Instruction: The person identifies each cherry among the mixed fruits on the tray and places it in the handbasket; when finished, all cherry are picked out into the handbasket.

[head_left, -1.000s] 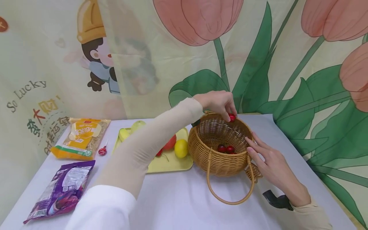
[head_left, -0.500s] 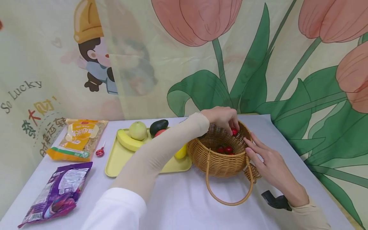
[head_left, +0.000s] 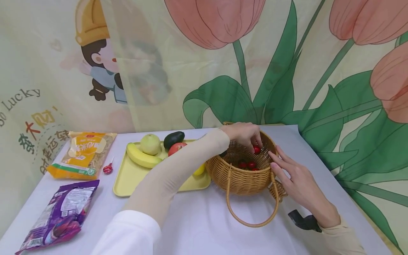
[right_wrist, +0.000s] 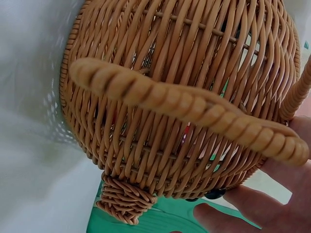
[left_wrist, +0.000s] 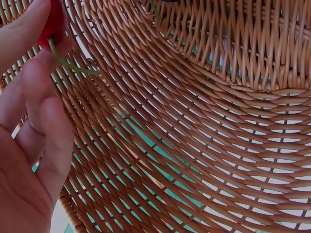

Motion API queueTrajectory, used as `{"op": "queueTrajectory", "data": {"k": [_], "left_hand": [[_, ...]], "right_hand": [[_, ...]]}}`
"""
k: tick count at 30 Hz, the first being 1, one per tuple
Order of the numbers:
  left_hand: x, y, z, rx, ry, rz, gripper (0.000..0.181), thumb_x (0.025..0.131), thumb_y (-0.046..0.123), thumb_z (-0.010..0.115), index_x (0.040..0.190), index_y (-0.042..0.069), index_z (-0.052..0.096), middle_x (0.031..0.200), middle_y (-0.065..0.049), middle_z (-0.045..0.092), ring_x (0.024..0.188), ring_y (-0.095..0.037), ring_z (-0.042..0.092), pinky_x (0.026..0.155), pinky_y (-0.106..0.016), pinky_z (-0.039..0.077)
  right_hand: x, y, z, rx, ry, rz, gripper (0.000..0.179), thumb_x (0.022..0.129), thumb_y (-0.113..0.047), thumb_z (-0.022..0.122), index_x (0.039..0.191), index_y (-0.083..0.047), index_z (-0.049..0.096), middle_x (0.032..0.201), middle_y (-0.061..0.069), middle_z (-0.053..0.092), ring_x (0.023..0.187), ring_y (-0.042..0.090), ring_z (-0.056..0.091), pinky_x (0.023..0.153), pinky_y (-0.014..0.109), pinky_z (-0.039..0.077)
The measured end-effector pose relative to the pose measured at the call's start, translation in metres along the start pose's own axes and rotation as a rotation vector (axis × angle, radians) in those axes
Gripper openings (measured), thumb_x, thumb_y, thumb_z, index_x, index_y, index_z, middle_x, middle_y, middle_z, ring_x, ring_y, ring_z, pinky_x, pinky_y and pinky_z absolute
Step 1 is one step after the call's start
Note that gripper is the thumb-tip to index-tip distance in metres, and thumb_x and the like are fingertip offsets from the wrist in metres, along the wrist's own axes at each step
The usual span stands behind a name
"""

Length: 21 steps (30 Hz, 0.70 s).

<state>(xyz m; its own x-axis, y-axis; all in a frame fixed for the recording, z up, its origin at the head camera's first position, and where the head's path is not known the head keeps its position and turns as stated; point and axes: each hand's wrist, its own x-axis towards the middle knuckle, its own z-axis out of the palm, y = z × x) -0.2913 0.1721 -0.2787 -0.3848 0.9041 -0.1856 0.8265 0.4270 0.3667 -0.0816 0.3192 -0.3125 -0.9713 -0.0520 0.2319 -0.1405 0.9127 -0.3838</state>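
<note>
My left hand (head_left: 246, 136) reaches over the left side of the round wicker basket (head_left: 236, 182) and pinches a red cherry (head_left: 256, 149) inside it, below the far rim. Up close in the left wrist view, the cherry (left_wrist: 56, 24) sits between thumb and fingers, its green stem hanging free. Several dark red cherries (head_left: 251, 165) lie at the basket's bottom. Fairly straight fingers of my right hand (head_left: 298, 180) touch the basket's right rim. The right wrist view has the basket's woven side (right_wrist: 170, 102) with fingers of the right hand (right_wrist: 272, 204) against it.
The basket's handle (head_left: 251, 225) hangs down toward the front. Left of it, a yellow tray (head_left: 127, 184) bears a banana (head_left: 141, 157), a pale green round fruit (head_left: 150, 144), an avocado (head_left: 174, 140) and more fruit. A lollipop (head_left: 108, 169), an orange-yellow bag (head_left: 86, 152) and a purple bag (head_left: 62, 214) lie farther left.
My left hand has lowered the cherry from rim height into the basket, and its forearm has uncovered more of the tray. The right hand stays at the rim. The head view has shifted slightly.
</note>
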Motion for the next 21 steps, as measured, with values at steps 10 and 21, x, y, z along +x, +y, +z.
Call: {"op": "queueTrajectory", "data": {"k": [10,21], "left_hand": [[-0.0021,0.0016,-0.0028,-0.042,-0.004,-0.009,0.041,0.09,0.025,0.08,0.13,0.028,0.073,0.128,0.004,0.074,0.117,-0.008,0.068,0.102,-0.029,0.054],[-0.001,0.006,-0.0076,-0.032,0.036,0.025,0.039,0.092,0.026,0.078,0.13,0.025,0.073,0.124,0.003,0.076,0.112,-0.007,0.07,0.1,-0.029,0.055]], "right_hand": [[0.0,-0.0005,0.0002,-0.001,0.009,-0.007,0.052,0.109,-0.038,0.047,0.155,-0.014,0.045,0.166,0.02,0.031,0.139,0.055,0.046,0.105,0.071,0.041],[-0.0004,0.0005,-0.0003,0.004,-0.002,0.0,0.053,0.11,-0.04,0.046,0.156,-0.014,0.045,0.167,0.019,0.029,0.141,0.054,0.043,0.106,0.07,0.04]]}}
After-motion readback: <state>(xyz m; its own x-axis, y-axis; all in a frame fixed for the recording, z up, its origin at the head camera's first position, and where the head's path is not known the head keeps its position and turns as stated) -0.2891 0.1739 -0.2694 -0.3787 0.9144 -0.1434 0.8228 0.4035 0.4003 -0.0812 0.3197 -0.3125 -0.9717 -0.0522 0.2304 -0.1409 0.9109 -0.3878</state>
